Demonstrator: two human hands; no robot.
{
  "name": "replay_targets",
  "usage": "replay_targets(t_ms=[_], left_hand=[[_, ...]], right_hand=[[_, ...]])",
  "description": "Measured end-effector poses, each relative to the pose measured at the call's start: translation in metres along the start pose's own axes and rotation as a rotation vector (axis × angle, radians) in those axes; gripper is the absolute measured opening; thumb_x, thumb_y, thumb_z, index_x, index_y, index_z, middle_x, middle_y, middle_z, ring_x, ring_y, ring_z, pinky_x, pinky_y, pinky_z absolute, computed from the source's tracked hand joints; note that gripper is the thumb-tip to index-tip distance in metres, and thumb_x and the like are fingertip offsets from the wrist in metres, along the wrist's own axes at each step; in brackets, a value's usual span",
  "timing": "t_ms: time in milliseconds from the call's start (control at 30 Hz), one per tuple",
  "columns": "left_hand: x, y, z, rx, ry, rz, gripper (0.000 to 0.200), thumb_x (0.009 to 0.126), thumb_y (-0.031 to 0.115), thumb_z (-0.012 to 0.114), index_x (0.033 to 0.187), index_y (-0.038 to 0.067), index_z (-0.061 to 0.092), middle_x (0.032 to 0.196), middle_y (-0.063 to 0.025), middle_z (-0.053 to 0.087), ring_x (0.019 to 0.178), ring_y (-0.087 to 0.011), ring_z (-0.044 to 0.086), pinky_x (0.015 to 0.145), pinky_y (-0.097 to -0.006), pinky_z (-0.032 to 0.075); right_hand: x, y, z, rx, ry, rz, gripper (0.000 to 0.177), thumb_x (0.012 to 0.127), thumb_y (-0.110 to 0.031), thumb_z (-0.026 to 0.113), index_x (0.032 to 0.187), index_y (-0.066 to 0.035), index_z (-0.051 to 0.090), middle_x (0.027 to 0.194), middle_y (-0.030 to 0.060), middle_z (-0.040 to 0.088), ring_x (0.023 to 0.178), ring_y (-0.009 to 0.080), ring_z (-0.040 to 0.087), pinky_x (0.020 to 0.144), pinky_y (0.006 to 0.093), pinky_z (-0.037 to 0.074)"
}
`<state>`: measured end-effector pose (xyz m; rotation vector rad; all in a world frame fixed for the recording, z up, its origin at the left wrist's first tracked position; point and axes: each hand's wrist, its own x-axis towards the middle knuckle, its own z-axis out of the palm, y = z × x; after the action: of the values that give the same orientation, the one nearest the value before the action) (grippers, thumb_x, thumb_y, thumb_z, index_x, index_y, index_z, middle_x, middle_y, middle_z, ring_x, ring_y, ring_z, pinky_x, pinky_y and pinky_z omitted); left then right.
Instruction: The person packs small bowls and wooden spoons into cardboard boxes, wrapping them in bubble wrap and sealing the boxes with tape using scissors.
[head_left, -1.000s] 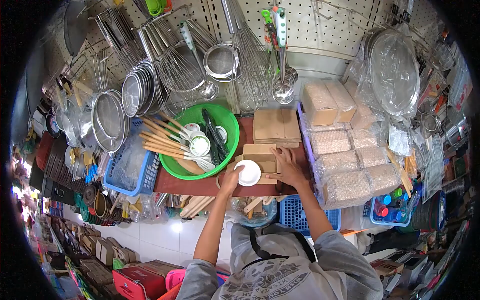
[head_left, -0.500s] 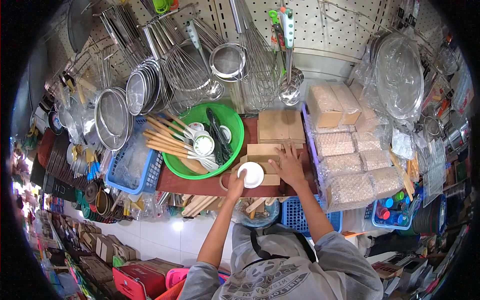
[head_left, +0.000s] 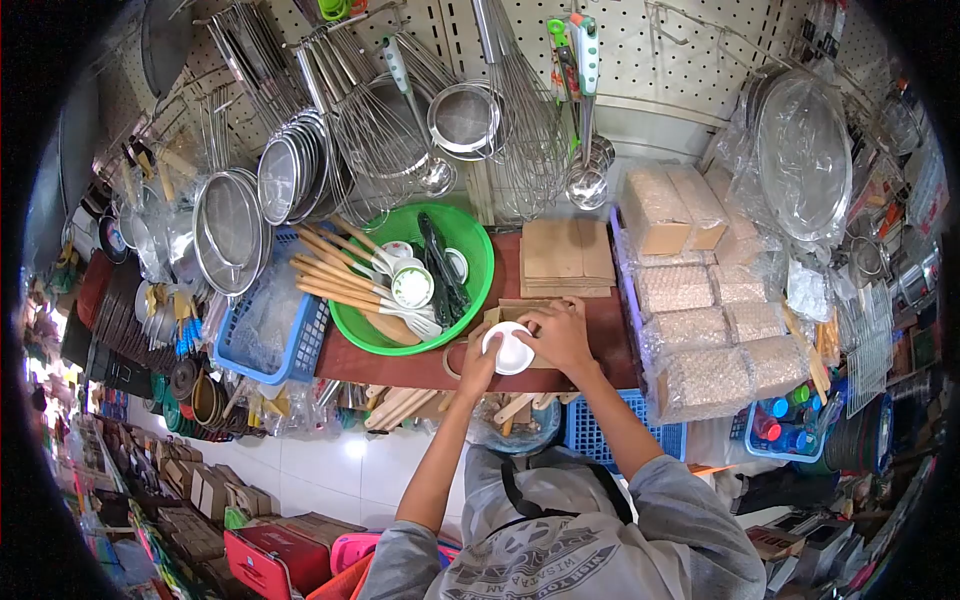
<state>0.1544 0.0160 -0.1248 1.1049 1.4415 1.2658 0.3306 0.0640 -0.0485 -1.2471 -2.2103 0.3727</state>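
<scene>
Shop, kitchenware by the look of it. Pegboard wall [head_left: 690, 75] with hooks carrying multiples of the same item: whisks [head_left: 365, 130], strainers [head_left: 290, 170], ladles [head_left: 588, 185]. Bubble-wrapped boxes [head_left: 692, 380] stacked by the bench [head_left: 385, 373], green basin [head_left: 487, 275] of wooden-handled utensils [head_left: 345, 285] on it. More goods crowd both sides, cartons [head_left: 208, 497] down on the tiled floor [head_left: 315, 490].

- right behind the grip: open brown cardboard box [head_left: 514, 303]
- further back: flat rectangular brown cardboard stack [head_left: 567, 254], on the reddish-brown flat tabletop [head_left: 613, 335]
- left of the grip: round green plastic basin [head_left: 372, 345], long wooden-handled utensils [head_left: 345, 293] in it
- past that, even more left: rectangular blue plastic basket [head_left: 250, 367]
- off right: bubble-wrapped brown boxes [head_left: 705, 380], beside a purple plastic edge [head_left: 624, 275]
</scene>
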Motion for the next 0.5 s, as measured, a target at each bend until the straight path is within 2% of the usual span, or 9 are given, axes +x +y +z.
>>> replay_targets(t_ms=[100,200,300,400,500], left_hand=[[0.003,0.0,0.002,0.013,-0.003,-0.024,0.055,0.098,0.038,0.056,0.133,-0.004,0.049,0.13,-0.0147,0.052,0.117,-0.0196,0.052,0.1,-0.0302,0.039],[0.004,0.004,0.0,0.056,-0.008,-0.023,0.059,0.098,0.043,0.054,0.135,-0.003,0.048,0.131,-0.0163,0.051,0.118,-0.0213,0.052,0.101,-0.031,0.039],[0.0,0.01,0.001,0.107,0.016,-0.003,0.061,0.098,0.045,0.053,0.136,-0.003,0.047,0.131,-0.0165,0.052,0.119,-0.0219,0.051,0.102,-0.0313,0.038],[-0.002,0.014,0.0,0.005,-0.003,-0.079,0.05,0.099,0.033,0.054,0.128,-0.007,0.053,0.137,-0.016,0.045,0.124,-0.0234,0.046,0.106,-0.0309,0.035],[0.001,0.003,-0.002,-0.035,-0.041,-0.073,0.047,0.099,0.027,0.054,0.133,-0.005,0.049,0.138,-0.0153,0.046,0.125,-0.0233,0.046,0.106,-0.0308,0.035]], right_hand=[[0.003,0.009,0.005,0.113,0.035,0.033,0.02,0.079,-0.035,0.072,0.09,-0.019,0.072,0.07,-0.0016,0.068,0.081,0.0169,0.064,0.103,0.0482,0.027],[0.006,0.01,-0.004,0.201,0.057,0.084,0.021,0.082,-0.029,0.073,0.092,-0.011,0.07,0.072,0.0031,0.069,0.068,0.0172,0.065,0.091,0.0412,0.043],[0.01,0.017,-0.005,0.409,0.154,0.17,0.018,0.083,-0.019,0.072,0.093,-0.005,0.067,0.074,0.0088,0.069,0.063,0.0176,0.066,0.069,0.0315,0.052],[0.011,0.026,-0.005,0.434,0.298,0.228,0.015,0.084,-0.011,0.07,0.093,-0.001,0.065,0.074,0.0112,0.068,0.063,0.0168,0.066,0.055,0.0253,0.05],[0.011,0.034,-0.007,0.393,0.295,0.227,0.018,0.081,-0.02,0.071,0.092,-0.007,0.066,0.075,0.0093,0.069,0.065,0.0248,0.066,0.064,0.0386,0.053]])
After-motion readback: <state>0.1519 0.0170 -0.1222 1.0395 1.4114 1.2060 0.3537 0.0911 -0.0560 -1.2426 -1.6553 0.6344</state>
